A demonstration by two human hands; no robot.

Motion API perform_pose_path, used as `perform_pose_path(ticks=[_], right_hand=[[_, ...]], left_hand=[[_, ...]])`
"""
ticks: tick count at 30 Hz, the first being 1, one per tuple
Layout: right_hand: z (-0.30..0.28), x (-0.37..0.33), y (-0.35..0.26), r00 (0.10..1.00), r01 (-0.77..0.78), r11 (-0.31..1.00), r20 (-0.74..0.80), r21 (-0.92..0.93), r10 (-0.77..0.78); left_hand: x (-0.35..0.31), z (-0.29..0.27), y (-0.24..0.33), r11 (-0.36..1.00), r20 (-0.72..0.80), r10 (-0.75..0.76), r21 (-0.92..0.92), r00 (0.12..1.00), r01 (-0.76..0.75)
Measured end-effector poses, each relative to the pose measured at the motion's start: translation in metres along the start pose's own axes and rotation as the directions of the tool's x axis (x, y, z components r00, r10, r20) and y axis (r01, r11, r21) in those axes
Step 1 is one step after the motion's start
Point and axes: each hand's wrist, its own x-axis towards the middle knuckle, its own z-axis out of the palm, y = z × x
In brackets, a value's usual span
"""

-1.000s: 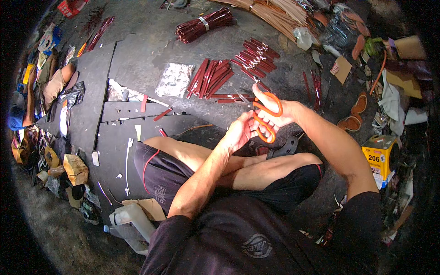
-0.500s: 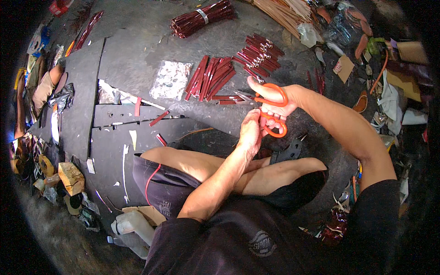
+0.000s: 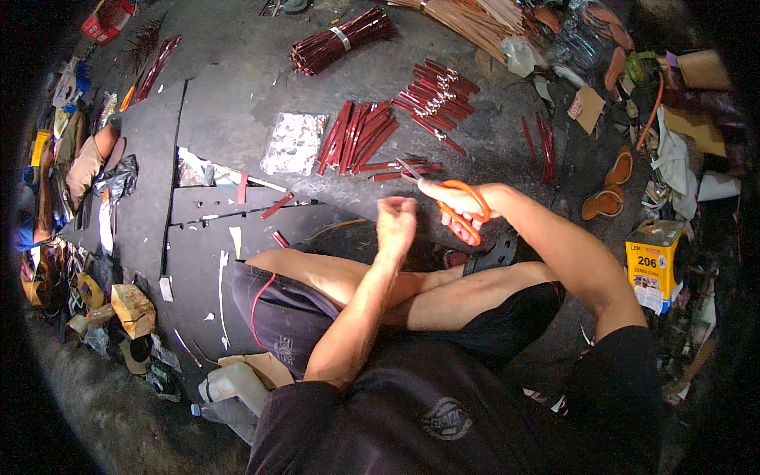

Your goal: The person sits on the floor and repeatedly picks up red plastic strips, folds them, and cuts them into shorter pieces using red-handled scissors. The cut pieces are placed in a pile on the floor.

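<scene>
Orange-handled scissors (image 3: 473,192) are in my right hand (image 3: 492,199), the handle loops around its fingers and thumb and the blades pointing up and left. My left hand (image 3: 395,226) is raised left of the scissors, apart from them, its fingers curled together; whatever they may hold I cannot make out. Just beyond the blades lie a few dark red strips (image 3: 385,165). Farther off is a fanned pile of glossy red strips (image 3: 356,138), and to its right a row of red strips with metal rings (image 3: 438,99).
A clear plastic bag of shiny pieces (image 3: 294,144) lies left of the strips. Behind are a tied red bundle (image 3: 342,41) and pale sticks (image 3: 467,24). At right stand a yellow tin (image 3: 653,265) and tan sole-shaped pieces (image 3: 609,198). Scraps and a wooden block (image 3: 133,310) line the left.
My hands have moved apart: the left drew left and nearer me. The right turned and lowered, still with the scissors. The view has shifted slightly, showing the yellow tin more fully.
</scene>
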Motion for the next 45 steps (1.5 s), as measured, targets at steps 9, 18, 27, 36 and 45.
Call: perform_pose_path(ticks=[9,18,27,36,45], right_hand=[[0.036,0.006,0.036,0.987,0.159,0.956,-0.029,0.246,-0.157],[0.051,-0.002,0.062,0.968,0.249,0.935,-0.096,0.253,-0.231],[0.059,-0.009,0.072,0.968,0.134,0.761,0.081,0.635,-0.238],[0.061,-0.015,0.071,0.976,0.189,0.89,0.017,0.415,-0.216],[0.054,-0.058,0.101,0.97,0.212,0.845,0.0,0.491,-0.244]], left_hand=[[0.022,-0.016,0.02,0.847,-0.335,0.464,0.438,0.82,-0.301],[0.014,-0.025,0.024,0.95,-0.136,0.305,0.113,0.943,-0.291],[0.005,-0.02,0.025,0.89,-0.229,0.418,0.299,0.879,-0.345],[0.011,-0.015,0.013,0.85,-0.195,0.482,0.34,0.854,-0.402],[0.016,-0.021,0.015,0.868,-0.154,0.449,0.31,0.88,-0.388]])
